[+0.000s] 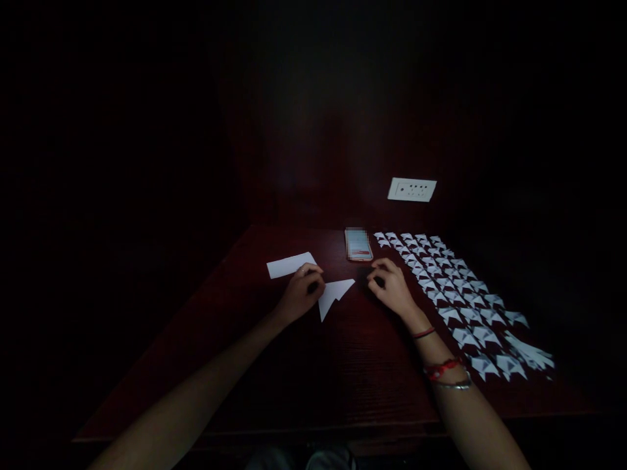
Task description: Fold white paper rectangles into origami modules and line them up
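Observation:
My left hand (301,295) is curled at the middle of the table, its thumb and fingers at the left edge of a folded piece of white paper (334,295) with pointed corners. Just beyond that hand lies a flat strip of white paper (290,265), partly covered by the fingers. My right hand (392,287) hovers to the right of the folded paper, apart from it. Its fingers are bent, with a gap between thumb and forefinger, and nothing shows in them.
Several rows of folded white paper pieces (454,297) cover the right side of the dark red table (206,339). A white bundle of paper strips (531,352) lies at their near right. A phone (358,245) sits behind my hands, and a wall socket (412,190) is above.

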`<control>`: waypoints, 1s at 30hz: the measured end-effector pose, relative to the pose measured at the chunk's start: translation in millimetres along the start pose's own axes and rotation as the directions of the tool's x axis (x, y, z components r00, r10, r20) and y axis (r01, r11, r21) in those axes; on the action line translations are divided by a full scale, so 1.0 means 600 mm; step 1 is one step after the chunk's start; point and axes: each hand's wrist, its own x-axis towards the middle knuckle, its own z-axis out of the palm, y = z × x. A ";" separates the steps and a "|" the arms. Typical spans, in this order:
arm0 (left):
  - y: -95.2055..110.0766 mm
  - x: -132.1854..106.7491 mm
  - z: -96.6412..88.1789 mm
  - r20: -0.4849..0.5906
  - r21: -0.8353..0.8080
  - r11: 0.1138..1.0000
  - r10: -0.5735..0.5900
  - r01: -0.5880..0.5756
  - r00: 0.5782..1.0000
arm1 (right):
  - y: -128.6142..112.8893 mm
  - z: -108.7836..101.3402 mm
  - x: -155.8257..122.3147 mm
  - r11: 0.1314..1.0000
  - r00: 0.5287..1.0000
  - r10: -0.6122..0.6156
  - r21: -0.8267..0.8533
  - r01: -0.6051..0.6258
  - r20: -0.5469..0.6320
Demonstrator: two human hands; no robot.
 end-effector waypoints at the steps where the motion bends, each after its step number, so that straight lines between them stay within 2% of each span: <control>1: -0.001 -0.001 0.002 0.005 0.002 1.000 0.011 -0.011 1.000 | -0.001 0.000 0.000 1.000 1.000 -0.011 0.015 0.011 -0.010; 5: 0.001 -0.008 0.014 0.054 0.018 0.996 0.088 -0.089 0.995 | -0.023 0.006 0.000 0.980 0.979 -0.187 0.081 0.180 0.077; 8: 0.003 -0.011 0.017 0.077 0.044 0.993 0.109 -0.112 0.991 | -0.041 0.014 0.000 0.967 0.958 -0.247 0.094 0.235 0.148; 16: 0.003 -0.011 0.015 0.073 0.066 0.987 0.142 -0.147 0.987 | -0.053 0.013 -0.002 0.966 0.961 -0.238 0.140 0.218 0.144; 22: 0.007 -0.013 0.017 0.096 0.079 0.975 0.199 -0.207 0.975 | -0.062 0.019 -0.003 0.953 0.942 -0.286 0.151 0.261 0.178; 30: -0.020 0.000 0.001 -0.052 0.068 0.991 0.121 -0.117 0.991 | -0.040 0.012 0.001 0.966 0.962 -0.247 0.103 0.236 0.114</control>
